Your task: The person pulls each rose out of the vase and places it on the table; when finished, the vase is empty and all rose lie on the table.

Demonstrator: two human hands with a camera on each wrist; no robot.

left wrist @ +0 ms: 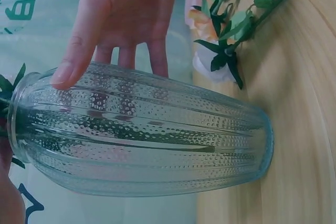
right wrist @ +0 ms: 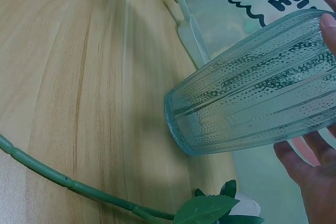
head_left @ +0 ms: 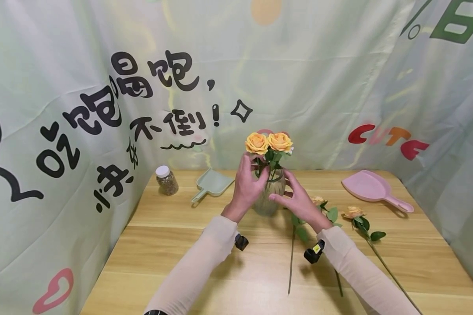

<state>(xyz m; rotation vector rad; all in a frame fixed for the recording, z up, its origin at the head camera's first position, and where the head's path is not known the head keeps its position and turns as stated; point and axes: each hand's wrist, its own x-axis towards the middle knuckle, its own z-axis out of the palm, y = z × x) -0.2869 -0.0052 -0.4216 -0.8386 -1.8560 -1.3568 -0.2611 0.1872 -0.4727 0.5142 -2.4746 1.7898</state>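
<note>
The broad light-brown wood-grain worktop (head_left: 142, 249) looks smooth, so the tall clear ribbed-glass vase (left wrist: 142, 140) standing on it, apparently upright, could skid or tip if pushed sideways near its mouth, where leverage is greatest. The vase narrows toward its base, which would make a topple likelier. The right hand (head_left: 301, 199) spans the vase just below the rim, thumb on one side and fingers on the other; that grasp looks light, and slick glass might slip through it. The left hand (head_left: 250, 179) is at the vase mouth, thumb and fingers pinching about the stems there, though whether it has one or both cannot be told. Two full yellow-orange roses (head_left: 257, 143) rise above the rim with their stems inside the vase, and such heavy heads could swing outward or make the vase top-heavy once the fingers let go. A loose peach-coloured rose (head_left: 354, 212) lies to the right, its long stem passing by the right sleeve (head_left: 340, 245); a careless draw back of that arm could drag it off. Smallest of all, the leaves (head_left: 273, 157) crowded under the blooms could catch on the rim and bend or tear.
</note>
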